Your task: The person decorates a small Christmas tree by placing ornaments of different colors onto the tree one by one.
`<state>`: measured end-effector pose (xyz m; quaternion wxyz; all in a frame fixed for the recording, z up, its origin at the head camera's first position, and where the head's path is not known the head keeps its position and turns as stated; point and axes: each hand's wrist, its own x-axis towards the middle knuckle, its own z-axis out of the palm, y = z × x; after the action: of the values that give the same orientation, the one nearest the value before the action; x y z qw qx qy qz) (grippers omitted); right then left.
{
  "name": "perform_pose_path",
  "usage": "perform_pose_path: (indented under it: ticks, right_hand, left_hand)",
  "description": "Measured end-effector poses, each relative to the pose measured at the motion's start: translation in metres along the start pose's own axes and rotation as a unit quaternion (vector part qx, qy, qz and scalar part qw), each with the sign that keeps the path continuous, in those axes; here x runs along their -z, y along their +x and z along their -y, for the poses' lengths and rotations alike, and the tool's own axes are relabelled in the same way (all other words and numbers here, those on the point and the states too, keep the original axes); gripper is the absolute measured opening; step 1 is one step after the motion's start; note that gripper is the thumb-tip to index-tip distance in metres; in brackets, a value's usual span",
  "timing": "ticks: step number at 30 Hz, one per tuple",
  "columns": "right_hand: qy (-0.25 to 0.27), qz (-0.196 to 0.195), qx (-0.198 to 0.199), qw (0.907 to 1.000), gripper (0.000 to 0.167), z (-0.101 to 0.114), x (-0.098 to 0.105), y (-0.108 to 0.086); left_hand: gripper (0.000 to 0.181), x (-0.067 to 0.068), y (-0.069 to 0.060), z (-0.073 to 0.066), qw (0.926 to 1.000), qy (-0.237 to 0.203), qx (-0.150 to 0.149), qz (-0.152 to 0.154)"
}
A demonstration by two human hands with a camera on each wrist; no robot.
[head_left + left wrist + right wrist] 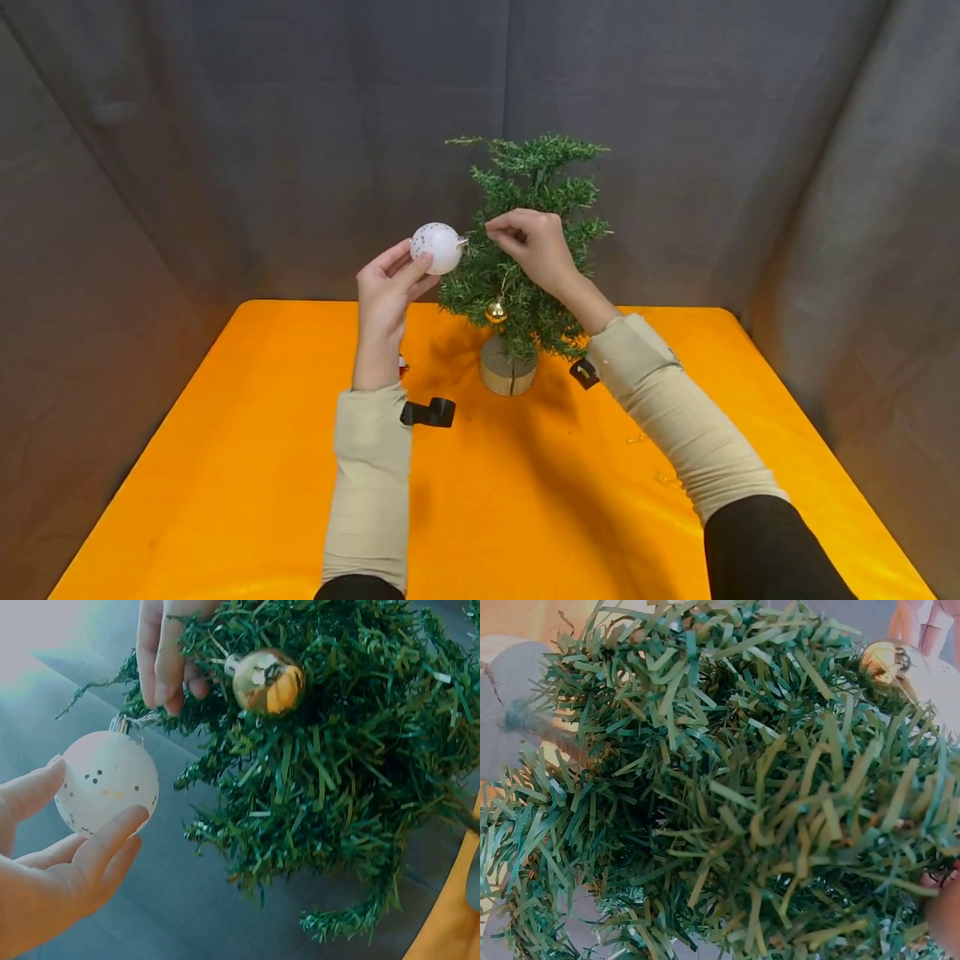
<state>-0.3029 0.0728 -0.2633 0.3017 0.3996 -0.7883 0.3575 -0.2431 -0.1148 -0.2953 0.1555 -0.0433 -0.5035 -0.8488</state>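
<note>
My left hand (384, 293) holds a white Christmas bauble (442, 243) between thumb and fingers, left of the small green Christmas tree (547, 196). Dark speckles dot the bauble, and its silver cap points right toward the tree. In the left wrist view, a thin string (146, 718) runs from the cap toward the right hand. My right hand (536, 243) is in front of the branches with thumb and fingertips pinched at the string's end; the string is barely visible there. A small gold bauble (496, 312) hangs on a lower branch. Foliage fills most of the right wrist view.
The tree stands on a round wooden base (508, 372) on an orange-covered table (262, 467). A small red and white object (403, 365) is partly hidden behind the left wrist. Thin gold strings (665, 478) lie near the right forearm. Grey curtains (360, 150) surround the table.
</note>
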Motion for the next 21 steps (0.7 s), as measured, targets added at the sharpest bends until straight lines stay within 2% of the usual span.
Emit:
perform_pose_path:
  ticks: [10, 15, 21]
  right_hand:
    - [0.035, 0.059, -0.027, 0.9973, 0.015, 0.002, 0.002, 0.001]
    - [0.055, 0.073, -0.029, 0.9953, 0.017, 0.002, 0.001, 0.002]
    - [0.054, 0.074, -0.033, 0.9952, 0.017, 0.002, -0.001, 0.001]
  left_hand:
    - [0.039, -0.012, 0.000, 0.003, 0.9992, -0.032, 0.000, -0.026]
    - [0.039, -0.016, 0.000, 0.006, 0.9984, -0.045, 0.009, -0.033]
    - [0.039, -0.019, 0.001, 0.010, 0.9973, -0.058, 0.024, -0.038]
